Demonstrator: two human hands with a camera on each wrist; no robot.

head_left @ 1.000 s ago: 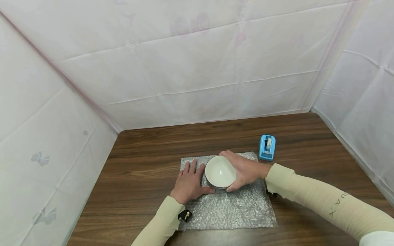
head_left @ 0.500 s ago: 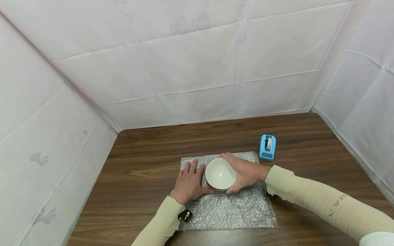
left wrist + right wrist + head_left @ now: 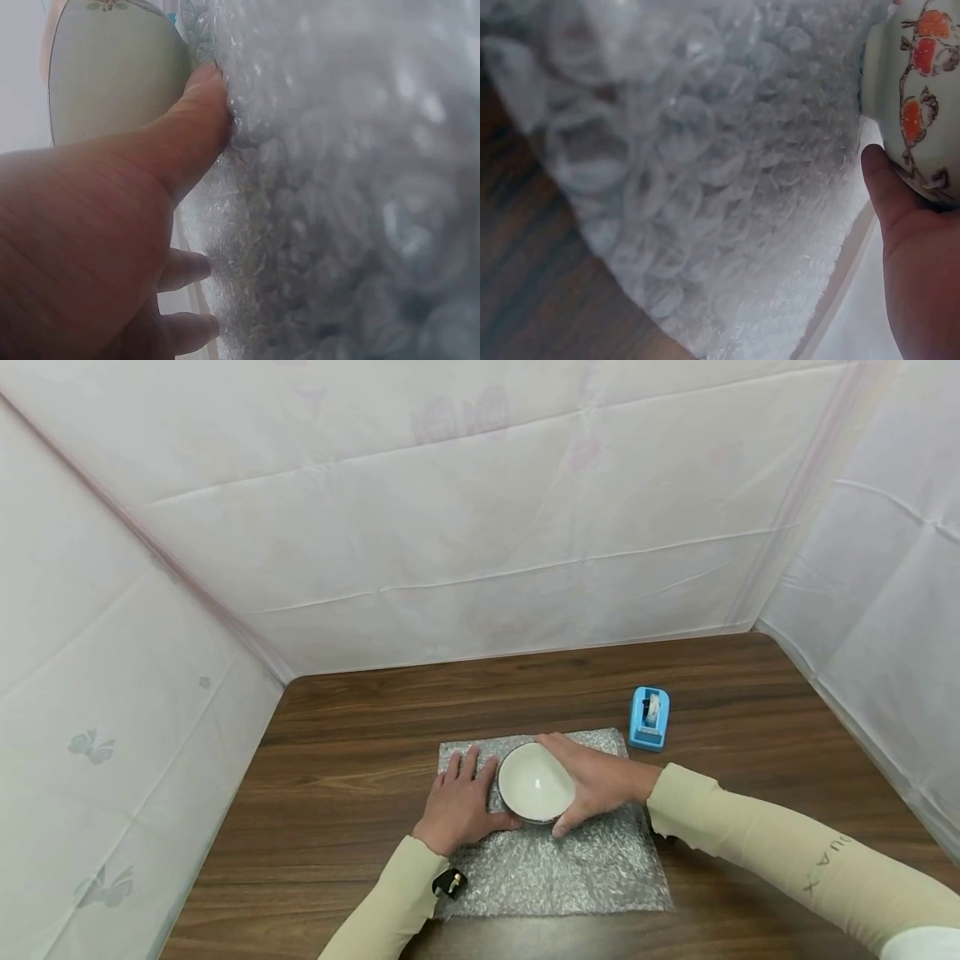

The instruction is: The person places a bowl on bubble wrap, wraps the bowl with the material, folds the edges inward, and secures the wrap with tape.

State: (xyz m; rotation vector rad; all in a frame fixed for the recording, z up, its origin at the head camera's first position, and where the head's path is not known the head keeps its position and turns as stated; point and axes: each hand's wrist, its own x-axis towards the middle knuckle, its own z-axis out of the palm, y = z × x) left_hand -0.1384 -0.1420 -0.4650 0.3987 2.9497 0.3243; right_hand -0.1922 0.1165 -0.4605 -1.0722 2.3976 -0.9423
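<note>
A bowl (image 3: 536,783), pale inside with a dark rim, stands upright on a sheet of bubble wrap (image 3: 562,877). In the right wrist view the bowl's outside (image 3: 922,97) shows orange and red painted fruit on brown branches. My right hand (image 3: 600,781) holds the bowl from the right, fingers at its far side and thumb at its near side. Flat on the wrap to the left lies my left hand (image 3: 457,806), fingers spread. Its thumb (image 3: 199,112) reaches along the wrap close to the bowl's base.
A blue tape dispenser (image 3: 649,718) stands just beyond the wrap's far right corner. The brown wooden table (image 3: 360,735) meets pale cloth walls (image 3: 480,543) at the back and both sides. A black strap (image 3: 450,883) is on my left wrist.
The bowl and my right hand have shifted slightly toward me since a second ago. Meanwhile the right thumb has spread a little from the rim. My left hand stays in place.
</note>
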